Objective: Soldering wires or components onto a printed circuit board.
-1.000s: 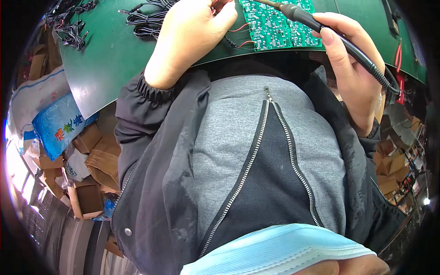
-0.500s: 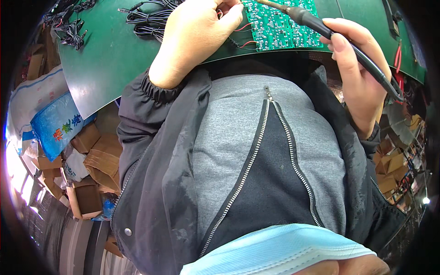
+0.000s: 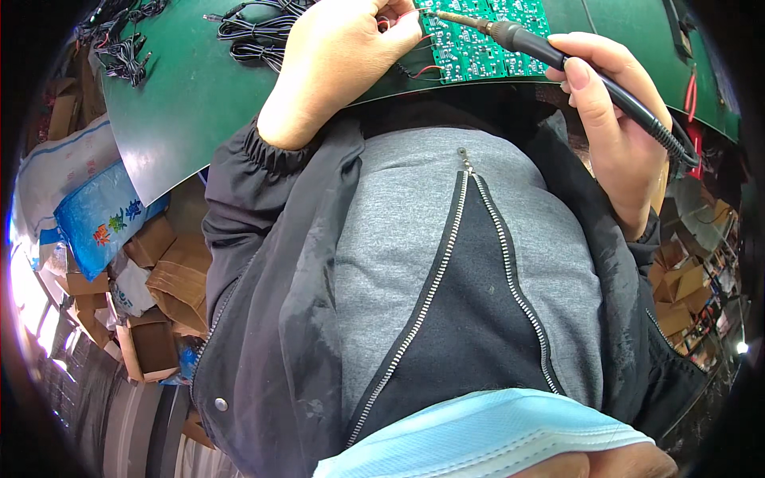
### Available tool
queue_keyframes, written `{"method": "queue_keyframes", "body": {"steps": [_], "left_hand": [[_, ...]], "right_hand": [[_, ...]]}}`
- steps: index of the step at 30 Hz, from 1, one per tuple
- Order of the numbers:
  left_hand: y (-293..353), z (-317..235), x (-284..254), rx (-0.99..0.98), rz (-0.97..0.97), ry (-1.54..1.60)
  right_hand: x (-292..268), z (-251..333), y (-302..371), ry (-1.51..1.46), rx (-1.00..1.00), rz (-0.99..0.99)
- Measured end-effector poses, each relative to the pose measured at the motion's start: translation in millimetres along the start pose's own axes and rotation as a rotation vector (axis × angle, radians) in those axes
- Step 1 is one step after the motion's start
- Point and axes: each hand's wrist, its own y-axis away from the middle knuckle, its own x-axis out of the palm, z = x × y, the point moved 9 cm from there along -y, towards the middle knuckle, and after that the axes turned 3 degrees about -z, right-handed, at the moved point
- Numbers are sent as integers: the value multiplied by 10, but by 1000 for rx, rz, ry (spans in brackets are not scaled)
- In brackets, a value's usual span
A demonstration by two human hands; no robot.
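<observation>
In my right hand [image 3: 613,119] is a black soldering iron [image 3: 534,44], held like a pen. Its thin tip reaches left to the edge of a panel of green circuit boards [image 3: 482,52] crowded with small parts. My left hand [image 3: 343,60] is closed at the panel's left edge, its thumb and fingers pinching a thin red wire [image 3: 408,13] close to the iron's tip. Whether tip and wire touch is too small to tell. More red and black wires [image 3: 428,70] run from the panel's near left edge. My left fingertips are partly hidden behind the thumb.
Bundled black cables [image 3: 253,32] lie left of my left hand, with another cable bundle [image 3: 123,60] farther left on the green table [image 3: 183,103]. A red-handled tool [image 3: 691,97] lies at the right edge. Cardboard boxes [image 3: 179,279] and a blue bag [image 3: 100,211] fill the floor at left.
The soldering iron and my right hand have shifted slightly left and down, bringing the tip to the panel's left edge. The panel has moved a little left. My left hand keeps its pinch.
</observation>
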Motion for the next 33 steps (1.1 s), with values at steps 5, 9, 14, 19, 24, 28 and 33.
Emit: {"method": "queue_keyframes", "body": {"steps": [5,9,14,19,24,28,33], "left_hand": [[-7,-6,-18,20,-13,8],[-28,57,-13,19,-10,-2],[-41,56,-27,17,-3,5],[-72,107,-7,16,6,0],[-75,149,-17,13,10,26],[-77,100,-51,-6,38,77],[-104,55,-14,148,-1,16]], "right_hand": [[47,13,-63,-45,-75,48],[99,72,-106,-46,-110,96],[-51,112,-117,98,-78,-80],[-94,26,-118,14,-103,-129],[-78,-11,-146,9,-82,-116],[-33,-9,-177,9,-62,-98],[-17,-12,-165,71,-42,-67]]}}
